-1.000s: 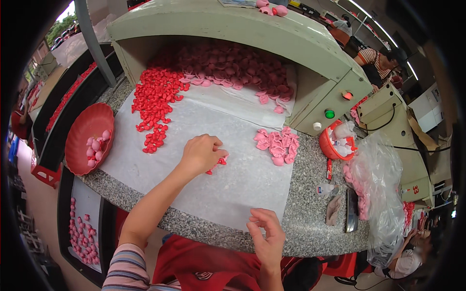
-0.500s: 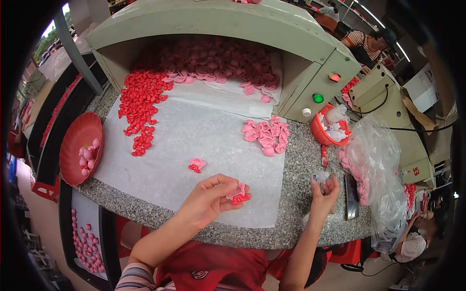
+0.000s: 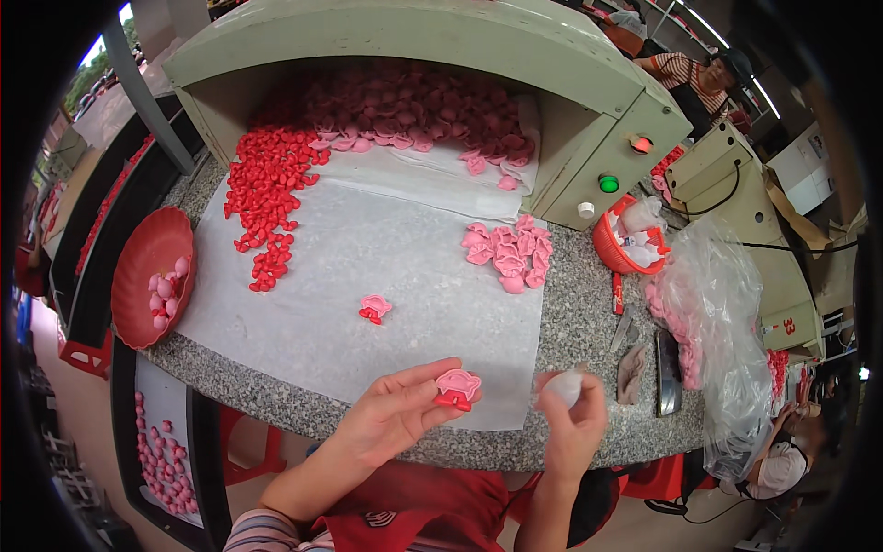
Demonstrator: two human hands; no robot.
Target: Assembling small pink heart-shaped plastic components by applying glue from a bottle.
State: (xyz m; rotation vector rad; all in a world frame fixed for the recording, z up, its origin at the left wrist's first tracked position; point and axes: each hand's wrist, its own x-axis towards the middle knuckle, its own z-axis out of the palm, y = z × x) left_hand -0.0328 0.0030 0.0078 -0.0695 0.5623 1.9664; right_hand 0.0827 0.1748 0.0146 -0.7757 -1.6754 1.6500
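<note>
The left hand [image 3: 394, 408] has thumb and fingers closed in a pinch on one pink-and-red piece [image 3: 457, 389], held just above the near edge of the desk [image 3: 578, 308]. The right hand [image 3: 577, 421] is curled around one small white bottle [image 3: 563, 388], blurred, apart from the piece.

Beyond the left hand, one similar pink-and-red piece [image 3: 374, 309] lies on the single white sheet [image 3: 395, 248]. So two pieces show pink and red together; whether either is finished, I cannot tell. Much seems left: a cluster of loose pink pieces [image 3: 508, 255], roughly a dozen and overlapping, lies on the right of the sheet, and a heap of red pieces [image 3: 267, 179], too many to count, on its left.

Farther out, one red bowl [image 3: 131, 294] contains several pink balls [image 3: 166, 291], perhaps seven, partly hiding one another. One red basket [image 3: 614, 241] at the right carries white bottles, their number unclear. Inside the one pale green housing [image 3: 405, 37] lie more pink pieces [image 3: 423, 115], uncountable in the shadow.
</note>
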